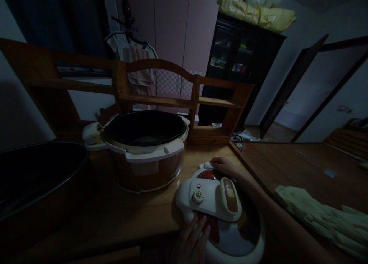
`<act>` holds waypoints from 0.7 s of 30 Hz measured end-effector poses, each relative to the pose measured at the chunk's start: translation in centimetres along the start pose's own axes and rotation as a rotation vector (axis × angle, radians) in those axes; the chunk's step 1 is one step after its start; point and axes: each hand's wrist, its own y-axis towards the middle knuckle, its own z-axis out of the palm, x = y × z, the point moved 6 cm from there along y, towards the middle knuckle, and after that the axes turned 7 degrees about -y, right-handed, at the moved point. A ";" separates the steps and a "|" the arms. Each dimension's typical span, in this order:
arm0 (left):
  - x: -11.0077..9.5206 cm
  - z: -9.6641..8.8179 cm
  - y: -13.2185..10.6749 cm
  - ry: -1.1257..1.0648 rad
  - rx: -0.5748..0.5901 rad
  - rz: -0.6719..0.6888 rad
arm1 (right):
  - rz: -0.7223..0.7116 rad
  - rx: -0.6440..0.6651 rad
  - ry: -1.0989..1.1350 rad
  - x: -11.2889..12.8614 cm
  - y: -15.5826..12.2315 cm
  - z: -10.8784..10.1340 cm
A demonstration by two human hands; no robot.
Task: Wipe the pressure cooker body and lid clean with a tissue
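A white pressure cooker lid point(211, 199) with a raised handle, a round valve and a small pink-lit spot lies at the table's front right, its near part reaching past the edge. My left hand point(191, 239) rests on its near left side, fingers stretched and slightly apart. At the lid's far rim, my right hand point(224, 166) has its fingers bent around the edge by a white tab. Behind and to the left stands the uncovered electric pressure cooker point(152, 168), its dark inner pot point(146, 128) in place. The underside of the lid is hidden.
A large dark pot point(43, 176) stands at the left. A wooden shelf rack point(161, 101) rises behind the cooker. On the brown surface at the right lies a pale green cloth point(319, 218). A dark cabinet point(238, 64) and a doorway are farther back.
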 end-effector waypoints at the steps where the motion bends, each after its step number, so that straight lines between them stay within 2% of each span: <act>1: 0.0 0.0 0.0 0.004 0.001 -0.002 | -0.003 0.000 0.001 0.0 0.0 0.0; 12: 0.0 -0.3 0.3 0.025 -0.025 0.067 | -0.026 0.015 0.043 0.1 -0.5 0.3; 16: 0.1 -0.3 0.3 -0.012 -0.033 0.004 | -0.034 0.018 0.051 0.1 -0.5 0.3; 21: -0.1 -0.1 0.1 -0.031 -0.029 -0.008 | -0.025 0.005 0.036 0.4 -0.7 0.1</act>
